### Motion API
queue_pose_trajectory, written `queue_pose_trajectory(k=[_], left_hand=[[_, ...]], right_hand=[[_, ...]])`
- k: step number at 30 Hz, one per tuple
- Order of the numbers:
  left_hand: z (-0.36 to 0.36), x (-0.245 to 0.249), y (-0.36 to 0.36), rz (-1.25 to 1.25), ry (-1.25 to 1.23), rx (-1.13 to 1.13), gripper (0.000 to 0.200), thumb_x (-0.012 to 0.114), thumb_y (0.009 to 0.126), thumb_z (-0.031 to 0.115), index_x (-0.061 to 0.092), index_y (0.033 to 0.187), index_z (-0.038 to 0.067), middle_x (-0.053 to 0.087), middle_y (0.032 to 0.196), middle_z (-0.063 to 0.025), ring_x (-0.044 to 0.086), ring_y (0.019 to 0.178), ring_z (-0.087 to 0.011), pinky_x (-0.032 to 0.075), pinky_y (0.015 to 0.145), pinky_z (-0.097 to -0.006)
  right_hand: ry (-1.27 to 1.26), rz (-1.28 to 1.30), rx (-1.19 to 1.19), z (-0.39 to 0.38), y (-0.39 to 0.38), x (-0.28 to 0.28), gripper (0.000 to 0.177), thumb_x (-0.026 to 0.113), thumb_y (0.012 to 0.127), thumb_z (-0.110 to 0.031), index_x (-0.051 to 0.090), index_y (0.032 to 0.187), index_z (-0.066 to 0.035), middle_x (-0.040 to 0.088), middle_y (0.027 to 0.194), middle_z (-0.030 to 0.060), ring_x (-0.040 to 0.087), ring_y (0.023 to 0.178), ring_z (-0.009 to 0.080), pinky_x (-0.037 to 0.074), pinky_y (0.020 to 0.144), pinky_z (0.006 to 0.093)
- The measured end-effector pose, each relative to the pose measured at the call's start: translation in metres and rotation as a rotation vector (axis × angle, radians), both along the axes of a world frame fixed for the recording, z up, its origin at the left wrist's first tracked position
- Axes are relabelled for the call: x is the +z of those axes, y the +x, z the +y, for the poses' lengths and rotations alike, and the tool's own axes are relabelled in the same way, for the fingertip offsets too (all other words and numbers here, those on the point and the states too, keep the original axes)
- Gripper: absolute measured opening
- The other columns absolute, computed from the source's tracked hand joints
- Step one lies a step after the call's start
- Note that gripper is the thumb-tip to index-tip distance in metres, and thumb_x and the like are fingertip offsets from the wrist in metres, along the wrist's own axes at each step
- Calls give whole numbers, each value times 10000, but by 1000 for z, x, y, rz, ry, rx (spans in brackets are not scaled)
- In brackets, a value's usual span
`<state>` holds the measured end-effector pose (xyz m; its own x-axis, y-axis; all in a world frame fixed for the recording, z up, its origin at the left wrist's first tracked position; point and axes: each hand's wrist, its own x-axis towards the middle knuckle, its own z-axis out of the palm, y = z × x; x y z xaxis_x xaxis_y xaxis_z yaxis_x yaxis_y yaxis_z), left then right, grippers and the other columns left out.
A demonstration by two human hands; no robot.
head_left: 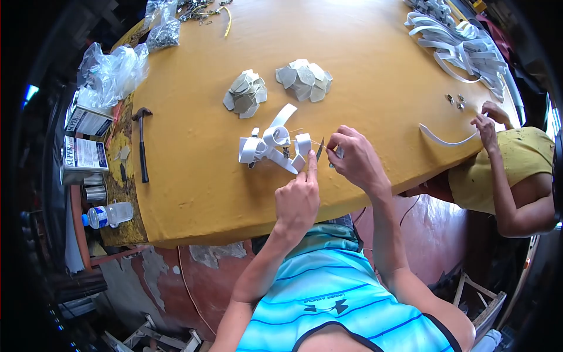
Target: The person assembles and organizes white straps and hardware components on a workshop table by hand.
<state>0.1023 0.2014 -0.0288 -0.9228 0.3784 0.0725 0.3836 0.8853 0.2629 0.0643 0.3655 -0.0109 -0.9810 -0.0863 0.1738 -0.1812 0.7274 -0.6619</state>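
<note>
A bundle of curled white straps (pixel 275 138) with small metal parts lies on the tan table in front of me. My left hand (pixel 299 199) touches a white loop at its right side with an outstretched index finger, the other fingers curled in. In my right hand (pixel 353 157), the fingers are closed around a small pair of scissors (pixel 320 149), its blades pointing at the bundle. A thin thread runs between the loop and my right fingers. Beyond the bundle sit two piles of flat grey-beige pieces, one (pixel 245 94) at the left and one (pixel 304 80) at the right.
A hammer (pixel 142 144), tins (pixel 85 154), a plastic bottle (pixel 111 215) and plastic bags (pixel 114 70) line the left side. At the right, a co-worker's hands (pixel 489 124) hold a white strip (pixel 447 141), near small metal pieces (pixel 460 105) and heaped white straps (pixel 454 44).
</note>
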Motion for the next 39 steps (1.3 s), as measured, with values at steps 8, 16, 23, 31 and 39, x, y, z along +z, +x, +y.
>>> queue_pose_trajectory(k=[8, 16, 23, 31, 39], left_hand=[[-3, 6, 0, -167, -135, -98, 644, 575, 829, 65, 424, 1454, 60, 688, 810, -87, 696, 642, -235, 560, 543, -363], [-27, 7, -1, -63, 663, 63, 468, 632, 896, 89, 528, 1352, 69, 690, 809, -157, 676, 622, -274, 521, 577, -380], [-62, 11, -8, -206, 888, 241, 451, 607, 915, 47, 524, 1359, 55, 636, 705, -64, 567, 550, -92, 464, 523, -274], [-56, 17, -10, -250, 222, 119, 508, 585, 931, 175, 467, 1424, 141, 687, 882, -166, 662, 778, -371, 515, 673, -479], [-47, 15, -20, -283, 105, 106, 487, 553, 954, 180, 457, 1429, 136, 693, 907, -136, 677, 787, -368, 538, 687, -484]], right_hand=[[-25, 61, 26, -2, -2, 15, 84, 666, 776, -45, 609, 764, 16, 591, 832, 138, 597, 851, 323, 486, 780, 407], [-112, -81, -166, 17, -7, 23, 129, 642, 849, -125, 643, 824, 1, 640, 770, 133, 634, 741, 251, 499, 680, 373], [-34, -296, -59, -10, -25, 3, 407, 736, 847, -394, 696, 1067, -54, 672, 817, 111, 647, 741, 208, 500, 676, 355], [41, -211, 81, -25, -31, -4, 351, 745, 775, -311, 704, 1044, -91, 666, 921, 111, 653, 880, 291, 514, 783, 396], [73, -154, -13, -20, -25, 2, 197, 768, 733, -130, 692, 892, -40, 634, 846, 104, 644, 796, 270, 511, 706, 374]])
